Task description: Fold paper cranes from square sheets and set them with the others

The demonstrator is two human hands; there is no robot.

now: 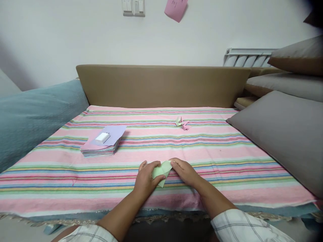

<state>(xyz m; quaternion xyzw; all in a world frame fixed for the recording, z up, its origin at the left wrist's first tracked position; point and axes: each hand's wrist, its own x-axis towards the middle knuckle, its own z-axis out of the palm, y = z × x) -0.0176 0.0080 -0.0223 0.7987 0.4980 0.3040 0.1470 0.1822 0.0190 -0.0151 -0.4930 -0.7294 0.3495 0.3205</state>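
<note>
A light green folded piece of paper (161,170) is held between both hands, just above the striped cloth (214,148). My left hand (147,175) grips its left side, with the thumb across the front and the fingers partly behind it. At the paper's upper right corner, my right hand (183,170) pinches the edge between thumb and fingers. The paper narrows to a point at the bottom. Farther back on the cloth lie small folded paper figures, one green (179,121) and one pink (185,125), close together.
To the left, a stack of coloured paper (99,152) has a purple sheet and a white charger-like block (102,137) on top. Grey cushions (282,134) line the right side, a blue-covered armrest (40,117) the left. A brown backrest (161,85) stands behind.
</note>
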